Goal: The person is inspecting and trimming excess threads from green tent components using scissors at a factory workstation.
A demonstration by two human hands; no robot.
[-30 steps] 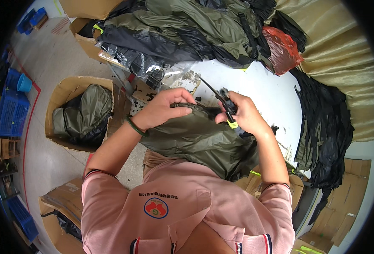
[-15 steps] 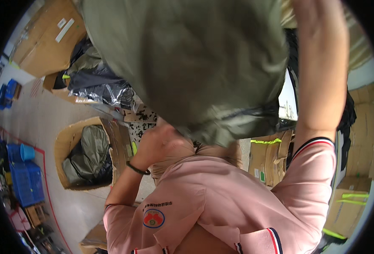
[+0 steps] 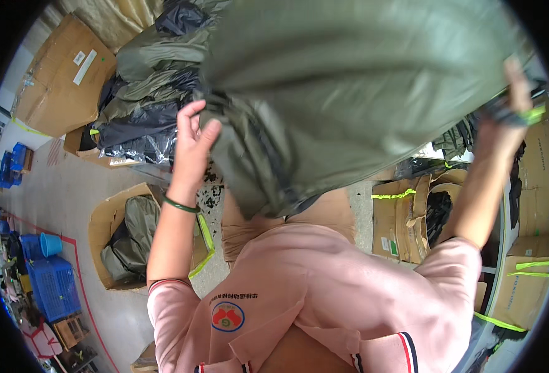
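A large sheet of shiny olive-green fabric [image 3: 355, 118] is spread in the air in front of me, its upper part blurred. Its lower corner, with a dark strip along it, hangs over my lap. At its left edge, my left hand [image 3: 192, 146] is raised with thumb and fingers apart, beside the gathered folds; no grip on them shows. My right hand [image 3: 503, 121] is at the far right edge, closed on the fabric, and a dark band and a yellow-green strip show next to it. Part of its grip is hidden or smeared.
Crumpled olive and black fabric [image 3: 156, 81] is heaped at the far left beside a cardboard box [image 3: 66, 74]. An open carton [image 3: 97, 239] with olive fabric stands left of my legs; another carton [image 3: 402, 217] is on the right. Blue crates [image 3: 54, 283] line the left.
The fabric has been spread out to the right. My left hand has risen from my lap to the fabric's left edge; my right hand has come into view at the right.
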